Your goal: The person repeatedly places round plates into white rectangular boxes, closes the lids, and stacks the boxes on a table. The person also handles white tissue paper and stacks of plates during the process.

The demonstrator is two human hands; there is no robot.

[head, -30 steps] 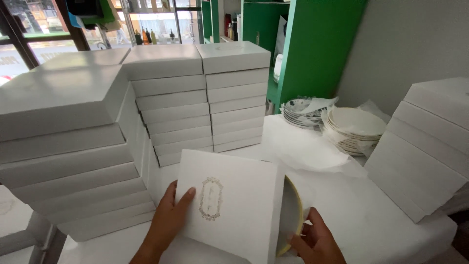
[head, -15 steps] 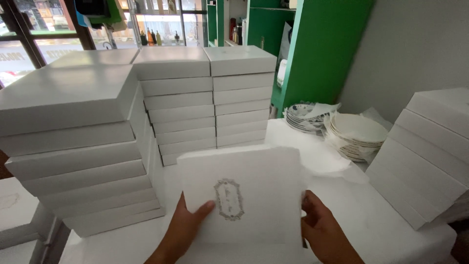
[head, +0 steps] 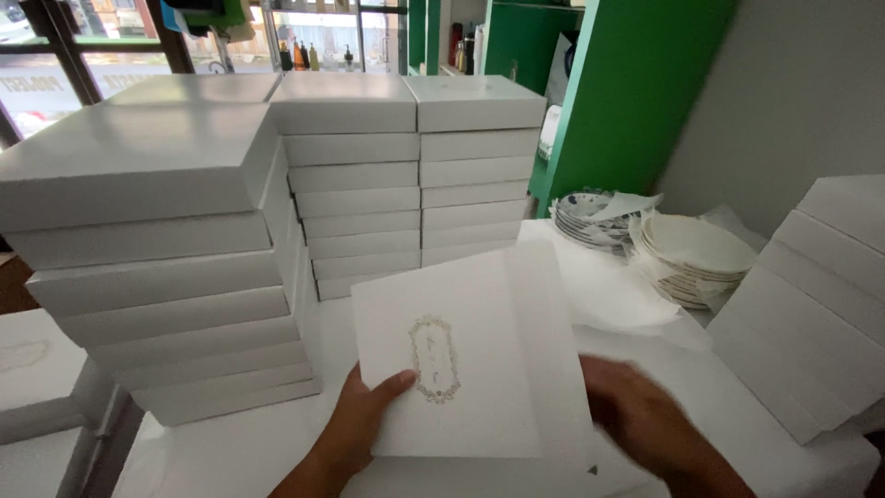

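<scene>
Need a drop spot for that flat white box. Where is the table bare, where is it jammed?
Bare tabletop: front-left strip below the tall box stack, beside the left hand holding the white box. Tissue paper patch before the plate stacks looks free. Crowded: rear box stacks, leaning boxes by the right hand.
</scene>
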